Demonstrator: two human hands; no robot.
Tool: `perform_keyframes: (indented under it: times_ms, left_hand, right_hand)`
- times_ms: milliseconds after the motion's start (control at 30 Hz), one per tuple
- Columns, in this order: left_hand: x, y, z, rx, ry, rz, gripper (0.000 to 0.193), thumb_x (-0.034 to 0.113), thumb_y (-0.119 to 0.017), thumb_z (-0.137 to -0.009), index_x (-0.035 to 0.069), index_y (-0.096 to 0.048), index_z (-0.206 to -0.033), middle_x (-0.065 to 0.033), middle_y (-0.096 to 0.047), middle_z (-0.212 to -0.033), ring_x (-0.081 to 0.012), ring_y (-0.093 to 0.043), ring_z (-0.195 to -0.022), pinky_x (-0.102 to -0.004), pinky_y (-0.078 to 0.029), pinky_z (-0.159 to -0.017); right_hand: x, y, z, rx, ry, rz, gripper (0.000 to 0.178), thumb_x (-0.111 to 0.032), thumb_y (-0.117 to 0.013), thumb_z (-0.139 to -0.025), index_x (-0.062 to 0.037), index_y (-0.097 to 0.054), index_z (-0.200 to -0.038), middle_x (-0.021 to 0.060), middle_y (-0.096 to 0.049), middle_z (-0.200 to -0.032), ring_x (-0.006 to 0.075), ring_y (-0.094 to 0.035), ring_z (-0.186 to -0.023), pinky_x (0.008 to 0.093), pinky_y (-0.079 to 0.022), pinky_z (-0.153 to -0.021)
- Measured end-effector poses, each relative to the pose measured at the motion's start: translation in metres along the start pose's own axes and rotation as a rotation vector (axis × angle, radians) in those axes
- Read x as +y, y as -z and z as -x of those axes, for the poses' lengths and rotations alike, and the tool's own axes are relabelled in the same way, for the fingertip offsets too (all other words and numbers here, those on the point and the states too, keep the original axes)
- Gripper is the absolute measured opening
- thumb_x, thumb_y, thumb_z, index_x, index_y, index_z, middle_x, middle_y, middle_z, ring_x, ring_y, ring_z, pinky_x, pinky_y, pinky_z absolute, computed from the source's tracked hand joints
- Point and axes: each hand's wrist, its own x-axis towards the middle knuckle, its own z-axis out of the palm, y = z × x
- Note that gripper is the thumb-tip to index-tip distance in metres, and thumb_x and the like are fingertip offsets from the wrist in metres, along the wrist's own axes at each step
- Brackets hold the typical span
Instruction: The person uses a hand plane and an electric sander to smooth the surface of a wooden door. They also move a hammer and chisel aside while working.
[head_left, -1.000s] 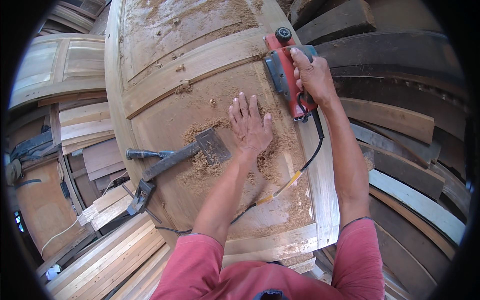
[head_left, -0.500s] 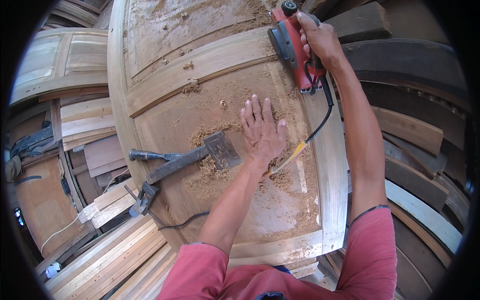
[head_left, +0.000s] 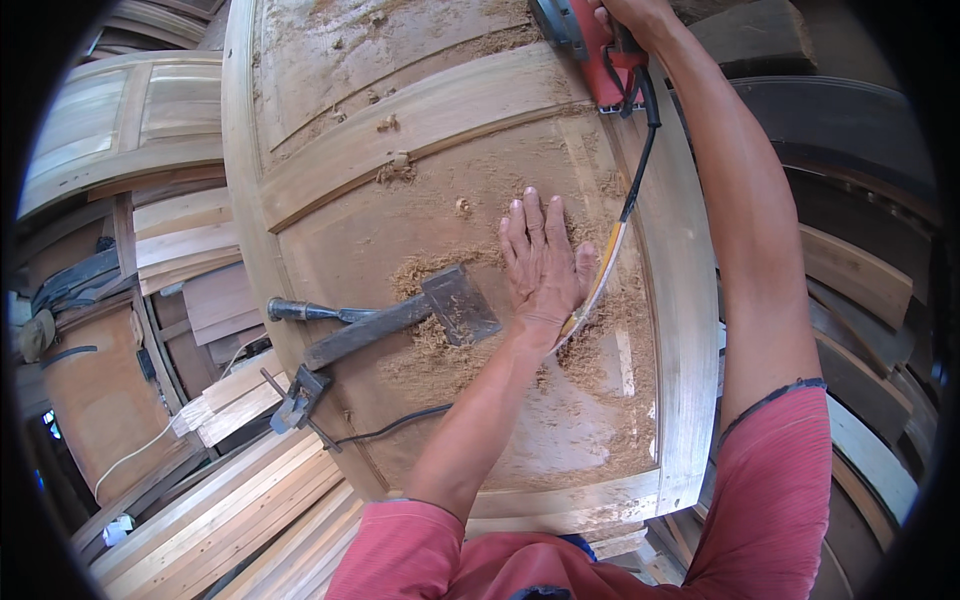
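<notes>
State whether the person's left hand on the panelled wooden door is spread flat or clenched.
Spread flat: the left hand lies palm-down, fingers extended, on the sawdust-covered panelled wooden door.

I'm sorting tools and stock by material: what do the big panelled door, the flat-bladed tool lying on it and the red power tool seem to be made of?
Door: bare, unfinished pale wood, with visible grain and shavings on it. Flat-bladed tool: dull dark metal blade and shank, likely steel, no shine. Red power tool under the right hand: housing looks like moulded plastic, with a black rubbery cord. The left hand lies flat on the wood.
</notes>
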Motion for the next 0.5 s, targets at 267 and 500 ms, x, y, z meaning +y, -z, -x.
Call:
perform_keyframes:
  times_ms: [267,500]
  left_hand:
    - [0.008,0.005,-0.004,-0.003,0.009,0.019,0.065,0.036,-0.051,-0.101,0.000,-0.041,-0.155,-0.0296,-0.030,-0.165,-0.0473,-0.025,-0.153,-0.0587,-0.014,-0.127]
    - [0.011,0.007,-0.003,0.035,0.048,0.006,0.064,0.034,-0.054,-0.099,0.002,-0.042,-0.154,-0.0274,-0.028,-0.167,-0.0448,-0.024,-0.155,-0.0566,-0.013,-0.128]
  right_hand:
    - [0.019,0.021,0.045,0.019,-0.051,-0.292,0.056,-0.061,-0.065,-0.098,-0.0058,-0.068,-0.090,-0.0030,-0.054,-0.064,0.0084,-0.051,-0.052,0.0275,-0.044,-0.048]
    - [0.038,0.146,0.278,-0.024,-0.227,-0.083,0.056,-0.057,-0.051,-0.105,-0.0049,-0.071,-0.108,-0.0027,-0.054,-0.061,0.0070,-0.050,-0.053,0.0279,-0.037,-0.050]
